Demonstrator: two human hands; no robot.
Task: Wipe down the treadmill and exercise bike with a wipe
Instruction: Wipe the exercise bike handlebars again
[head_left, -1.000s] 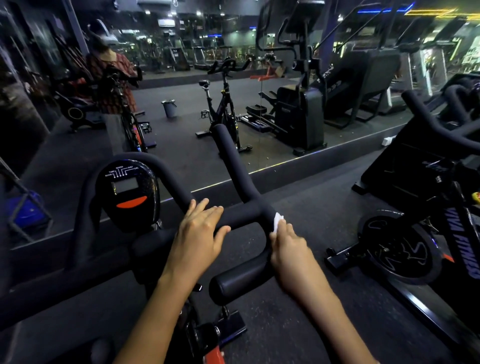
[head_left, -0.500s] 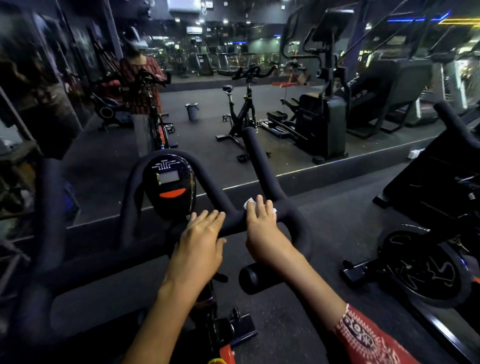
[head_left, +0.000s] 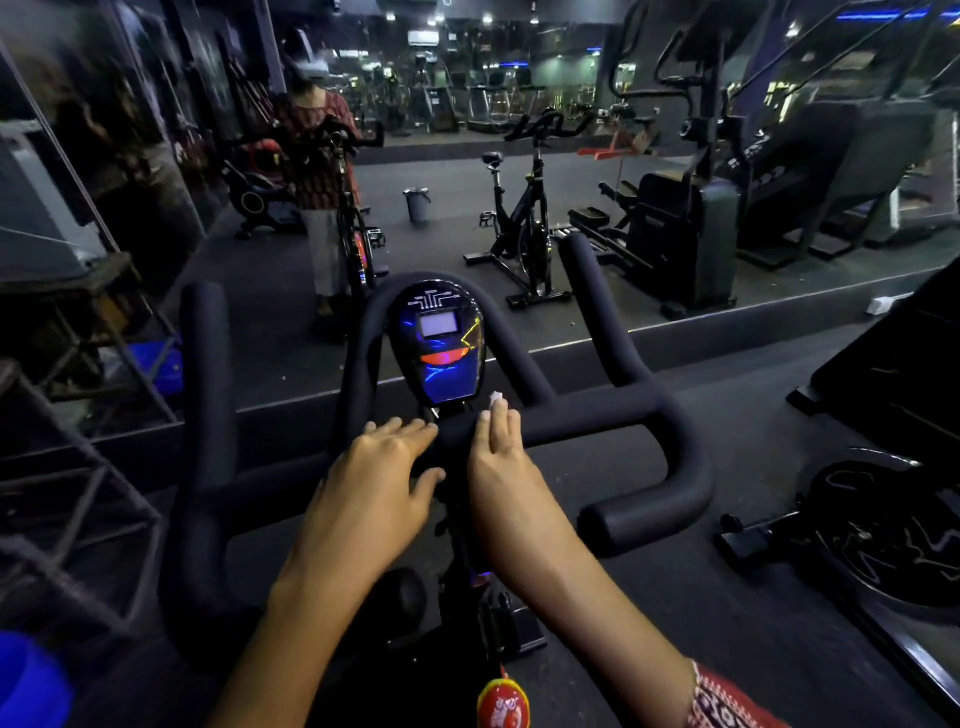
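while left hand (head_left: 382, 470) lies flat, fingers released, on spin bike handlebar (head_left: 597, 413), right hand (head_left: 498, 452) presses white wipe (head_left: 496, 399) near console (head_left: 439, 343).

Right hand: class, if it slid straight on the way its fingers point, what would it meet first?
Probably the bike's console. The right hand lies flat on the handlebar, wipe under its fingers, pointing up towards it; depth is unclear.

Dark gym floor (head_left: 727, 582), exercise bike (head_left: 613, 415) standing on it
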